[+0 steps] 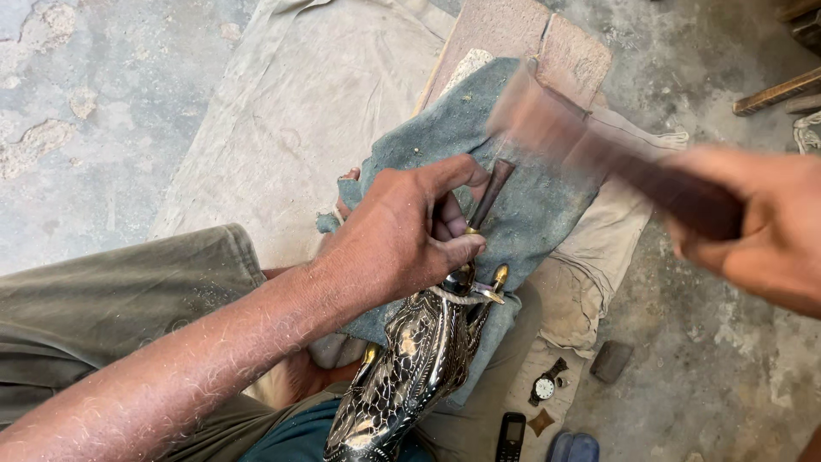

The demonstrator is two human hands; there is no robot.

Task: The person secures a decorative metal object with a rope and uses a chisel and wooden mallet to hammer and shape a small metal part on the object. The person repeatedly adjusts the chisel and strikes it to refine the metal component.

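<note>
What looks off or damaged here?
Nothing on the carving looks broken. The concrete floor is chipped and patchy at upper left. A wristwatch and phone lie loose on the cloth near the work. The mallet is only motion-blurred.

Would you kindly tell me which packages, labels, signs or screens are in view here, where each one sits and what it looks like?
Phone: on the cloth at the bottom edge, right of the carved figure; slim, black, its small dark screen facing up.
Wristwatch: just above the phone; round pale dial, dark strap.
No packages, labels or signs show.
</note>
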